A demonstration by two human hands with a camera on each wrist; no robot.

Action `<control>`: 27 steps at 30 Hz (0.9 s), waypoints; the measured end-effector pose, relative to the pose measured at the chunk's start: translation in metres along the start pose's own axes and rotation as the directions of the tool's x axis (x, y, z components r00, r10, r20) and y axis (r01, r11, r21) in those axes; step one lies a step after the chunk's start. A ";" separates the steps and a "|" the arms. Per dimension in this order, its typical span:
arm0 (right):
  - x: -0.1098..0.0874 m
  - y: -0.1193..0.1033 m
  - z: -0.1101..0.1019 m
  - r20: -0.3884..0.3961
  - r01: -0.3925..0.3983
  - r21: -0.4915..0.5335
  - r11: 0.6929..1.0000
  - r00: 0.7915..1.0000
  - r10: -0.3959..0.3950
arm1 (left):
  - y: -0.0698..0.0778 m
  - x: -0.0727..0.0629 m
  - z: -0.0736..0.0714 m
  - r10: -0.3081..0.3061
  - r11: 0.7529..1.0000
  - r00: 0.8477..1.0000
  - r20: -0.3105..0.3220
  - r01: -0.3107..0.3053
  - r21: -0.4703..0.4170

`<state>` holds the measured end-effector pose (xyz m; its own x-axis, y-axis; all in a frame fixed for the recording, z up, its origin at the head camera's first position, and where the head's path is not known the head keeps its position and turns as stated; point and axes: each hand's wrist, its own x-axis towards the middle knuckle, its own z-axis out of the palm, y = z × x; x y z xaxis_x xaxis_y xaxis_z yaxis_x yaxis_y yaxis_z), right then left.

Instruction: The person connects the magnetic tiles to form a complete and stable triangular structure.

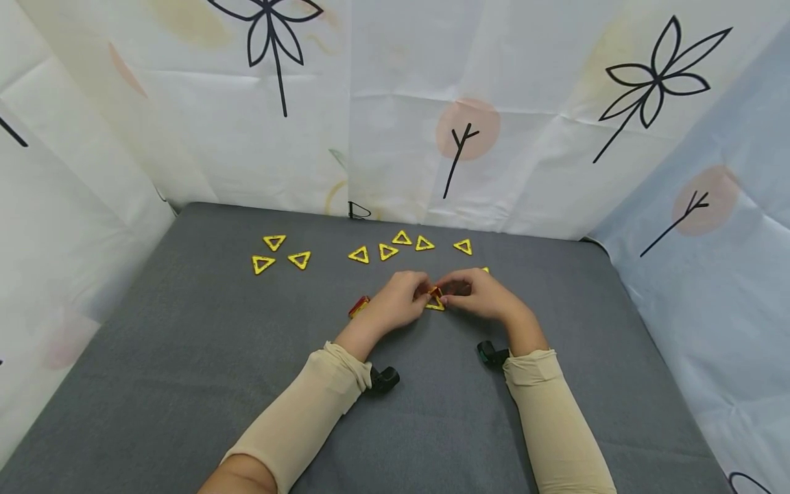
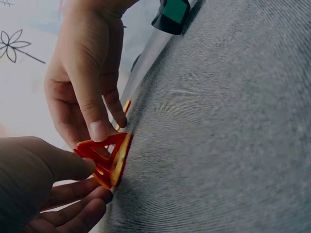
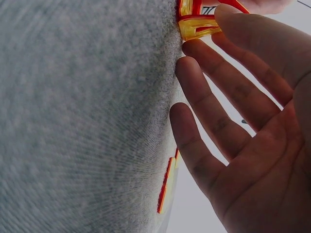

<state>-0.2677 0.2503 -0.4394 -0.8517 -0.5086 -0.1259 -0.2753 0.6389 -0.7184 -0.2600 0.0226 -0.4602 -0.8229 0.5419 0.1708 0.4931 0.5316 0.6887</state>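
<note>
Red and yellow triangular magnetic tiles are leaned together between both hands in the middle of the table, with one yellow tile (image 1: 435,307) lying flat at their base. My left hand (image 1: 395,300) pinches an upright red tile (image 2: 85,145) from the left, thumb on its face and fingers behind. From the other side my right hand (image 1: 484,295) holds the tiles between thumb (image 3: 238,24) and index finger, its other fingers spread. A red and yellow tile piece (image 1: 358,307) lies beside the left wrist. The fingers partly hide the tiles being held.
Flat yellow triangular tiles lie toward the back: three at the left, including one tile (image 1: 274,237), and several from the middle to the right, including another tile (image 1: 425,248). Part of a tile (image 1: 485,269) shows behind my right hand. Printed cloth (image 1: 395,151) hangs behind the grey table (image 1: 185,357).
</note>
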 end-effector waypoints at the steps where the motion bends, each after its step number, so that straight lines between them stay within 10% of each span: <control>1: 0.000 0.000 0.000 -0.001 -0.002 -0.002 1.000 1.000 0.002 | 0.001 0.000 -0.002 -0.002 1.000 1.000 0.008 0.002 -0.003; 12: -0.002 -0.001 -0.002 -0.001 0.008 0.014 1.000 1.000 -0.008 | 0.004 -0.006 -0.044 -0.043 0.993 0.999 -0.023 0.040 -0.109; 27: -0.003 0.001 -0.002 0.009 0.003 0.027 1.000 1.000 -0.003 | -0.040 -0.020 -0.093 -0.207 0.972 0.965 -0.160 0.185 -0.147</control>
<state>-0.2665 0.2533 -0.4379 -0.8468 -0.5158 -0.1296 -0.2657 0.6214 -0.7371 -0.2894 -0.0704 -0.4259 -0.9415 0.3089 0.1345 0.2859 0.5213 0.8041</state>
